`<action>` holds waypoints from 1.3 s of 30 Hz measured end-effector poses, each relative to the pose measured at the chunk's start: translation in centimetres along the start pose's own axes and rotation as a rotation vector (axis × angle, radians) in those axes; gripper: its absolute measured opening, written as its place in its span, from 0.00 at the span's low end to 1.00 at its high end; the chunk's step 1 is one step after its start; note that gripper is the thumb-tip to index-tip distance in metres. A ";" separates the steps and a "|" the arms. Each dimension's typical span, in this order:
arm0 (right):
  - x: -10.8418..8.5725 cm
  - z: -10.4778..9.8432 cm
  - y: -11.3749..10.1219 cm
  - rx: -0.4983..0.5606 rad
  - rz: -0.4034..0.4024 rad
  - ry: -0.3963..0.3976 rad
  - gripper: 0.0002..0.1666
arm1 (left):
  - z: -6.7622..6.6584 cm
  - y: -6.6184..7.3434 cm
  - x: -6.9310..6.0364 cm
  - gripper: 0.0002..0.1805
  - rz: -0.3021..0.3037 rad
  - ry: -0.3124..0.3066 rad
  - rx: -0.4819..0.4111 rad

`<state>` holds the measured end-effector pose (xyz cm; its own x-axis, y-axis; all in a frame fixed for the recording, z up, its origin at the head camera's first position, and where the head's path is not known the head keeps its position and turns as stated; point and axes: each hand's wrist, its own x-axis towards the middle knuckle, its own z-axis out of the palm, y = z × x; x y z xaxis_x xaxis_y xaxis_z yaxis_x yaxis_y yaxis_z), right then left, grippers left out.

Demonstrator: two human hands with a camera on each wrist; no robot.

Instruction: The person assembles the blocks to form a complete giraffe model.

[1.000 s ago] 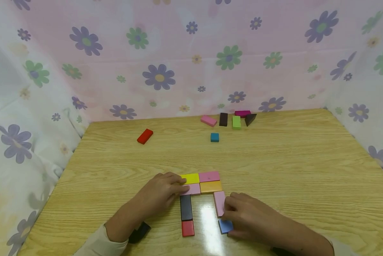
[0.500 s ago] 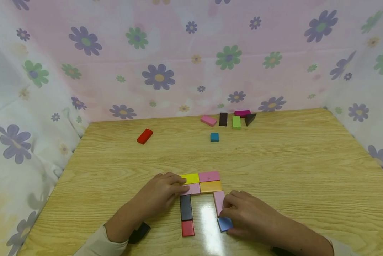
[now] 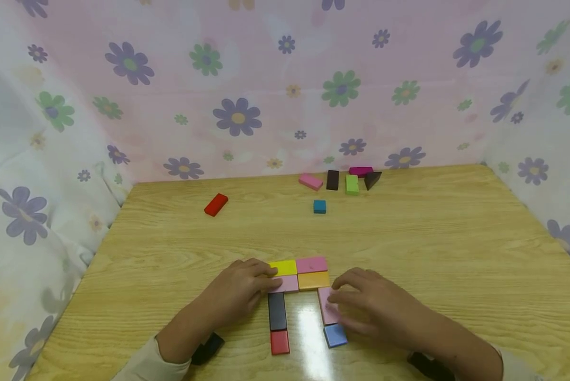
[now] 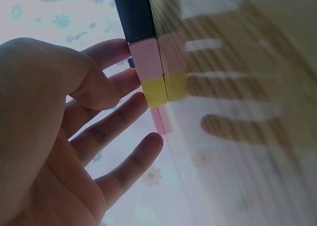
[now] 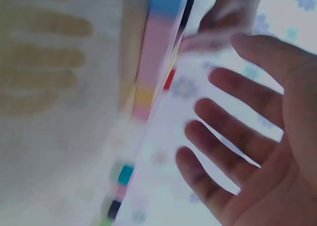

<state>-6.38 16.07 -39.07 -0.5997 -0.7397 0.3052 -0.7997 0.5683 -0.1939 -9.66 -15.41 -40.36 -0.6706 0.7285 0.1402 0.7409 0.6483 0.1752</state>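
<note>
On the table point(image 3: 432, 233) we see the yellow block point(image 3: 286, 268) and light pink block point(image 3: 289, 284) lying together, their right ends against the rose block point(image 3: 311, 264) and orange block point(image 3: 313, 281). Nearer us, the black block point(image 3: 277, 312) meets the red block point(image 3: 280, 343); opposite, the upright pink block point(image 3: 326, 302) meets the blue block point(image 3: 335, 336). The left hand point(image 3: 234, 288), fingers extended, touches the yellow and light pink blocks; the right hand point(image 3: 377, 307), fingers apart, is at the upright pink block, contact unclear to us. Farther back lies a teal block point(image 3: 319, 207).
</note>
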 end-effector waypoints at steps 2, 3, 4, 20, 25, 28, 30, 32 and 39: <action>0.6 -0.6 1.4 -0.011 0.087 0.008 0.17 | 0.0 0.0 0.0 0.14 -0.004 -0.004 -0.005; 0.9 -0.8 2.2 -0.016 0.131 0.013 0.18 | 0.0 0.0 -0.1 0.14 -0.006 -0.008 -0.008; 1.3 -1.0 3.1 -0.023 0.174 0.011 0.18 | 0.1 0.0 -0.1 0.14 -0.012 -0.013 -0.013; 7.4 -2.1 15.9 -0.164 0.420 -0.207 0.31 | 0.3 0.2 0.0 0.14 0.002 -0.002 0.002; 8.7 -1.9 17.5 -0.160 0.422 -0.245 0.31 | 0.2 0.1 -0.1 0.14 -0.001 0.002 0.011; 9.2 -1.8 18.2 -0.154 0.443 -0.282 0.31 | 0.2 0.1 -0.1 0.14 -0.003 -0.002 0.010; 9.5 -1.7 18.5 -0.148 0.452 -0.303 0.32 | 0.1 0.1 -0.1 0.14 -0.004 -0.005 0.011; 9.7 -1.7 18.8 -0.148 0.453 -0.319 0.32 | 0.1 0.1 -0.1 0.14 -0.003 -0.006 0.017; 10.3 -1.4 19.8 -0.189 0.423 -0.333 0.33 | -0.1 0.0 -0.1 0.15 0.002 -0.004 0.029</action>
<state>-28.28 20.21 -38.46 -0.8680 -0.4903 -0.0790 -0.4872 0.8715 -0.0560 -9.64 -15.50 -40.30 -0.6690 0.7305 0.1370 0.7430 0.6530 0.1467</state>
